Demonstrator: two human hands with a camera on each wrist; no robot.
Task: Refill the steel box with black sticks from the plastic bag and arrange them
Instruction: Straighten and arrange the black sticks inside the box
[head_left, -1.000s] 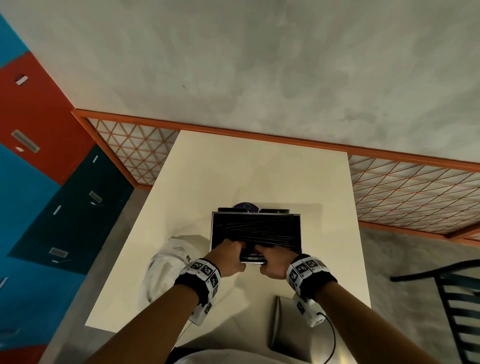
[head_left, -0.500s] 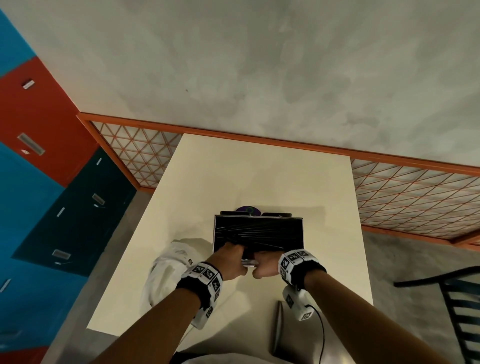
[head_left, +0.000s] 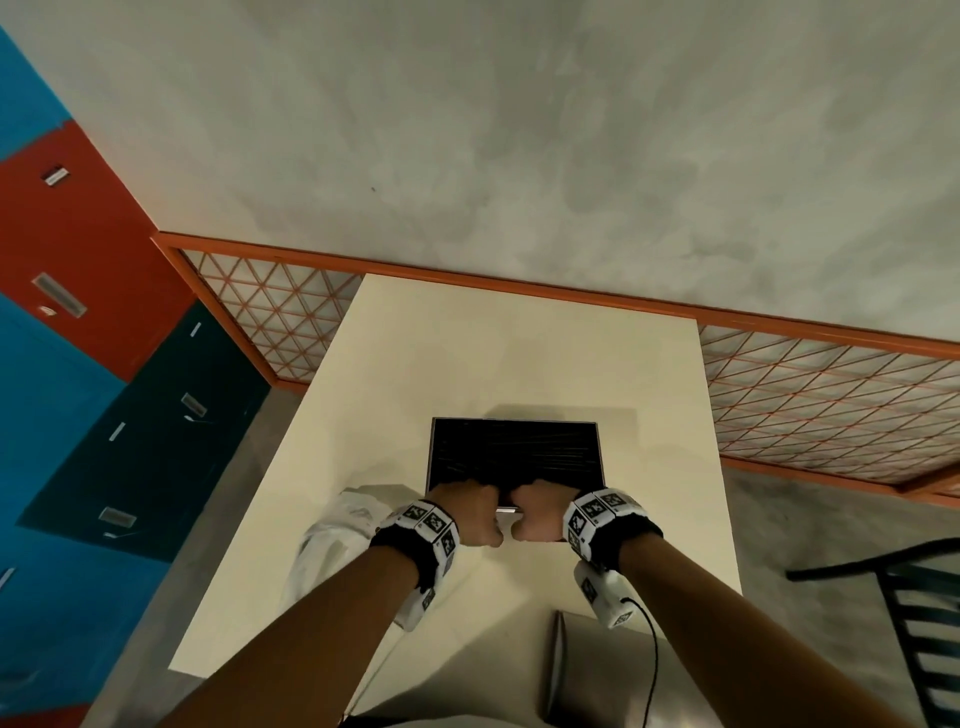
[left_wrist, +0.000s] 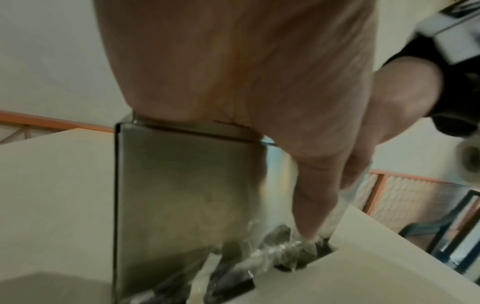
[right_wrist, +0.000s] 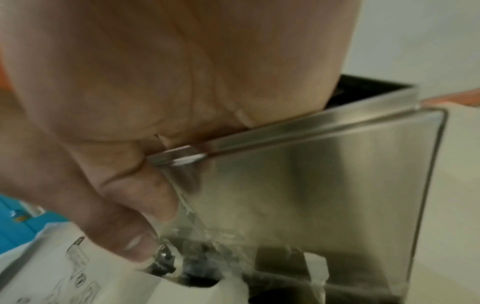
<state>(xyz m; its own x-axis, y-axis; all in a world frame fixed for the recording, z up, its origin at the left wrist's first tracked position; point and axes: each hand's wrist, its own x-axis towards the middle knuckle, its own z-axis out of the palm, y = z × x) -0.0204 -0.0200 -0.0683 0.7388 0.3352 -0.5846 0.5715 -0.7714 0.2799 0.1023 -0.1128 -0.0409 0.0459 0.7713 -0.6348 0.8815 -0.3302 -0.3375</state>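
From the head view, the steel box (head_left: 514, 452) stands on the cream table (head_left: 519, 364), its open top dark with black sticks (head_left: 514, 449) lying crosswise inside. The left hand (head_left: 465, 512) and the right hand (head_left: 540, 512) sit side by side at the near rim, knuckles up, fingers curled over the edge and down into the box; a strip of the rim shows between them. A crumpled white plastic bag (head_left: 337, 525) lies on the table just to the left of the box, partly behind the left wrist. A steel lid or panel (head_left: 566, 675) rests on the near end of the table, below the right wrist. A dark chair (head_left: 914, 623) stands on the floor to the right, well apart from the table, and an orange-framed lattice screen (head_left: 831, 395) runs behind it.

From the left wrist view, the left hand (left_wrist: 233, 82) rests on the box's top rim, its thumb pointing down the near wall (left_wrist: 182, 195) of the box. At the thumb tip, clear crinkled film (left_wrist: 272, 253) and dark pieces (left_wrist: 228, 283) lie at the foot of the wall; the blur leaves them unclear. The fingers go over the rim out of sight, so what they hold cannot be told.

From the right wrist view, the right hand (right_wrist: 168, 72) lies over the rim (right_wrist: 298, 127), thumb pressed down beside clear film (right_wrist: 192, 222) that hangs along the steel wall. The white bag (right_wrist: 64, 267) shows at lower left. The fingers are hidden inside the box.
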